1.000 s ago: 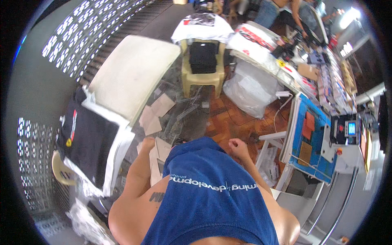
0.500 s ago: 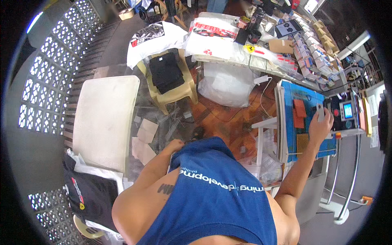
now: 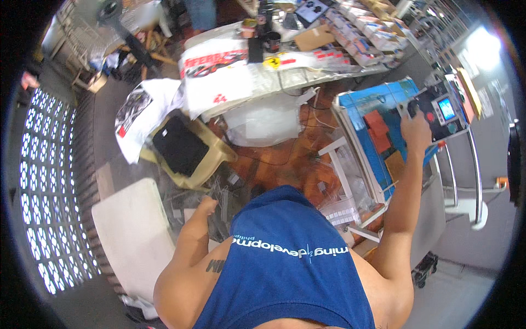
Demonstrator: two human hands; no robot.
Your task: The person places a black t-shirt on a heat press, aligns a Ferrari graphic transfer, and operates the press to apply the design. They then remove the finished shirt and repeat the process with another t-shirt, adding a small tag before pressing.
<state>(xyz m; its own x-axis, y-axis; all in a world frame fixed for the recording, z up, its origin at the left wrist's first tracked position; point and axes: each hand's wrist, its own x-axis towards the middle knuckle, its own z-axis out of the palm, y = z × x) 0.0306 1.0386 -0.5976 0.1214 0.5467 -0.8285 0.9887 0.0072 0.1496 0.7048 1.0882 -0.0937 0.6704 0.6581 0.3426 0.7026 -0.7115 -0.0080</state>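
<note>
My right hand [image 3: 416, 130] reaches forward to the right, its fingers closed around the handle of a black machine that looks like a heat press [image 3: 428, 112]. A small lit blue screen [image 3: 446, 109] and a red button sit on the machine beside the hand. Left of it lies a blue board [image 3: 359, 107] with orange-red pieces [image 3: 377, 131] on top. My left hand [image 3: 206, 206] hangs low at my left side, loosely curled, with nothing seen in it. Its fingers are partly hidden.
A white table [image 3: 134, 230] stands at the left. Ahead, a beige plastic chair [image 3: 213, 156] holds folded black cloth [image 3: 181, 143]. Behind it, a long table carries a printed white shirt [image 3: 216, 82] and stacked boxes [image 3: 372, 27]. A white frame [image 3: 346, 170] stands below the blue board.
The view has swung to the right. My right hand has shifted forward along with the machine's handle. My left hand has moved slightly outward from my shirt.
</note>
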